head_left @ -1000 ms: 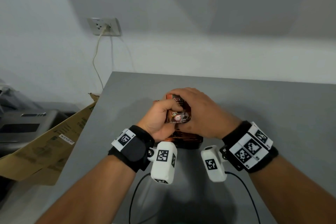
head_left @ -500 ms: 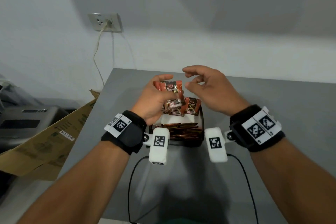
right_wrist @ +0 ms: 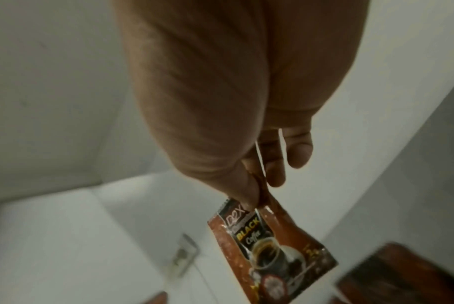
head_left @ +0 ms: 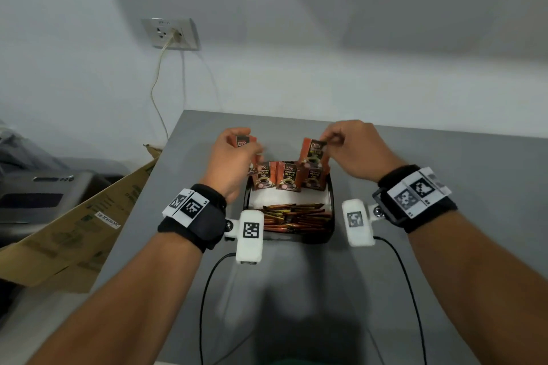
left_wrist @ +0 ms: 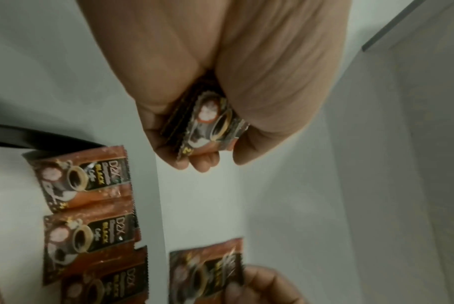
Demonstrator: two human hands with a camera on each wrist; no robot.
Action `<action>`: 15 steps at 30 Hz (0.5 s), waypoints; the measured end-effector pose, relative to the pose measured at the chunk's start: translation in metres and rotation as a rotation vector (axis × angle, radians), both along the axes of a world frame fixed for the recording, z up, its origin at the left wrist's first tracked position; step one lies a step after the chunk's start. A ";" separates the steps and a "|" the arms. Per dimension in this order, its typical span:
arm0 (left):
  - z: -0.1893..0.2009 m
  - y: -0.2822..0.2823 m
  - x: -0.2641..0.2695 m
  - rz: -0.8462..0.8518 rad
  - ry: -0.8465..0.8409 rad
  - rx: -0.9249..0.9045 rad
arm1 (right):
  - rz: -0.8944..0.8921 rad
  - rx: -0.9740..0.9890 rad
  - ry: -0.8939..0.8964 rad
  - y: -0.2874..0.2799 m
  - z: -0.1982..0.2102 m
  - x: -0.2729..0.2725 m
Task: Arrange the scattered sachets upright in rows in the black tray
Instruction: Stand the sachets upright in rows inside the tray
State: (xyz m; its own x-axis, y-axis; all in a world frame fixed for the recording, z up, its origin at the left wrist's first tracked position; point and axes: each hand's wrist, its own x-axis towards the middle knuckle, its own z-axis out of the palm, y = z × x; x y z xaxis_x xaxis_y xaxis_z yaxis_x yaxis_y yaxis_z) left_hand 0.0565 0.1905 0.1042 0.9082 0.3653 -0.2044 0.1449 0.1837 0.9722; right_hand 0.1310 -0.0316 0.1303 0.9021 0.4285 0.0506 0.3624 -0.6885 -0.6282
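Observation:
The black tray (head_left: 331, 216) sits mid-table. A packed row of brown sachets (head_left: 296, 216) fills its near end. Three sachets (head_left: 287, 179) stand upright along its far end, also visible in the left wrist view (left_wrist: 85, 179). My left hand (head_left: 232, 157) grips a small stack of sachets (head_left: 242, 142) above the tray's far left corner; the left wrist view shows the stack (left_wrist: 208, 123) in curled fingers. My right hand (head_left: 347, 145) pinches a single sachet (head_left: 312, 154) by its top edge over the far right corner. That sachet (right_wrist: 267, 246) hangs below the fingertips.
The grey table (head_left: 430, 187) ends at a white wall with a socket and cable (head_left: 172, 34). A cardboard box (head_left: 74, 231) leans off the table's left edge. White paper (head_left: 267, 201) lines the tray floor. Black cables (head_left: 207, 290) run from the wrist cameras.
The hands, joined on the stack a second ago, have parted. The right hand now pinches one sachet and has lowered it to the tray's far right; the left keeps the stack.

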 end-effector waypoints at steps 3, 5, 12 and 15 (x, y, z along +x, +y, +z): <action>-0.011 0.005 0.000 0.004 0.036 0.002 | -0.012 -0.169 0.053 -0.002 -0.036 0.007; -0.015 0.004 -0.002 -0.002 0.052 0.018 | -0.026 -0.199 0.077 -0.002 -0.055 0.008; -0.025 0.005 -0.006 -0.053 0.102 0.025 | -0.030 -0.225 0.080 0.003 -0.083 0.011; -0.026 0.004 -0.006 -0.070 0.114 0.012 | -0.040 -0.215 0.086 0.002 -0.088 0.011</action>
